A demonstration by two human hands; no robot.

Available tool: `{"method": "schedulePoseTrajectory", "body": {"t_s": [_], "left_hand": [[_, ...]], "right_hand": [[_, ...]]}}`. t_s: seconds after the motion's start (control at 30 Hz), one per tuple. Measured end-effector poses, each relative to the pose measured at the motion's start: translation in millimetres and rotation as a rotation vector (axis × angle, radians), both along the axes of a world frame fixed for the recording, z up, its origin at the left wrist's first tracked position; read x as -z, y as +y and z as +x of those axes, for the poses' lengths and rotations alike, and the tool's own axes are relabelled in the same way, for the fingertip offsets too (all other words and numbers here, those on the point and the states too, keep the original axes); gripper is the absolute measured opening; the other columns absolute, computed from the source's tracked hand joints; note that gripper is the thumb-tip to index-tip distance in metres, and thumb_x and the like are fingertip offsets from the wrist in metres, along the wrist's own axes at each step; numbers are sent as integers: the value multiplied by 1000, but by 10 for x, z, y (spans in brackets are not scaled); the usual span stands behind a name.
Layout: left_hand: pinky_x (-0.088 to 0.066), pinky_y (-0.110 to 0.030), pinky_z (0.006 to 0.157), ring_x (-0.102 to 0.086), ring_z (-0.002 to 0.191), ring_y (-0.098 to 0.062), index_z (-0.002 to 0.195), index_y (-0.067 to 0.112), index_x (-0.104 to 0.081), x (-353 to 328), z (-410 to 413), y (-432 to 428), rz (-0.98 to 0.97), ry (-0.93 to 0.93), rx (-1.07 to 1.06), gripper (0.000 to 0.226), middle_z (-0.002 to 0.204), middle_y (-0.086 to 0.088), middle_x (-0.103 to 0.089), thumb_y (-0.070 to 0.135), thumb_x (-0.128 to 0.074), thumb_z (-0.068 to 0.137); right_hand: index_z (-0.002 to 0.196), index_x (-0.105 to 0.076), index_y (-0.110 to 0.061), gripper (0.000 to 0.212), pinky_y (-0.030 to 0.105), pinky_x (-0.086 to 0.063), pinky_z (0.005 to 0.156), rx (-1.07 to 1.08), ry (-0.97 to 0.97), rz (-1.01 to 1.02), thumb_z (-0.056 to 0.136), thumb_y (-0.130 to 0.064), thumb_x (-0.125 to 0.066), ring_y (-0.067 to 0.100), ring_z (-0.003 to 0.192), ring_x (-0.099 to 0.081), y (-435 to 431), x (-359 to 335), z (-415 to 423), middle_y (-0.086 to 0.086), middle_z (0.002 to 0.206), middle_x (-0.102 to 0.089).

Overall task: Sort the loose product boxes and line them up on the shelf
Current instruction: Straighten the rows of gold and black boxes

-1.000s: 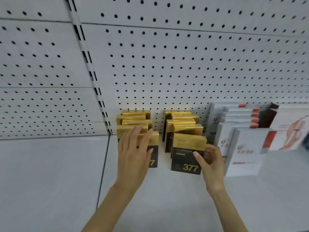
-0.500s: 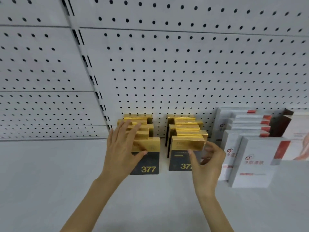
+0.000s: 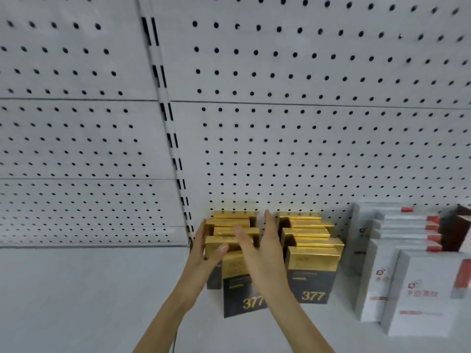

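My left hand (image 3: 201,253) and right hand (image 3: 257,253), both flat with fingers straight and gripping nothing, flank a row of gold boxes (image 3: 230,231) on the shelf (image 3: 89,289). A second row (image 3: 312,253) stands just right of my right hand.

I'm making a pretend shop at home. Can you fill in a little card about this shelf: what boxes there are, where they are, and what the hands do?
Place: white shelf, pegboard back
Gold boxes: left row and right row, fronts marked 377
White boxes: row with red marks, right of the gold ones
Left hand: against the left row's left side
Right hand: straight fingers in the gap between the gold rows
Left row's front box: turned a little out of line
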State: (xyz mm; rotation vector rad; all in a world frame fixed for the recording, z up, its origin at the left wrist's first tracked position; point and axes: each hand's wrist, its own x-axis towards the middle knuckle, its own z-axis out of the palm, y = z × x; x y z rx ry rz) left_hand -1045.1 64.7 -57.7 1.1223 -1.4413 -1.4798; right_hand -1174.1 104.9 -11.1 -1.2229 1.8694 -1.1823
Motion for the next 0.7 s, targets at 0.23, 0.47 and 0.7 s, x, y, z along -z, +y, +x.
{"method": "schedulePoseTrajectory", "body": {"t_s": [0.23, 0.47, 0.7], "left_hand": [[-46, -8, 78, -44, 115, 18, 133, 60, -12, 63, -6, -1, 36, 38, 19, 85, 127, 36, -43, 50, -72, 72], [-45, -7, 82, -43, 122, 13, 145, 49, -9, 236, 127, 20, -11, -22, 121, 113, 137, 29, -42, 36, -85, 63], [-46, -13, 92, -48, 122, 6, 142, 44, -21, 229, 211, -59, -42, -22, 83, 86, 127, 29, -54, 25, -71, 75]], "right_hand": [[151, -18, -28, 72, 36, -30, 111, 57, -224, 41, 91, -51, -51, 19, 140, -32, -110, 117, 21, -3, 153, -33], [141, -39, -36, 85, 44, -43, 105, 85, -368, 45, 68, -78, -46, 17, 126, -48, -30, 300, 0, -6, 135, -53], [144, -32, -44, 72, 14, -37, 94, -71, -412, -30, 77, -57, -53, 0, 132, -38, 52, 333, 71, -20, 142, -44]]}}
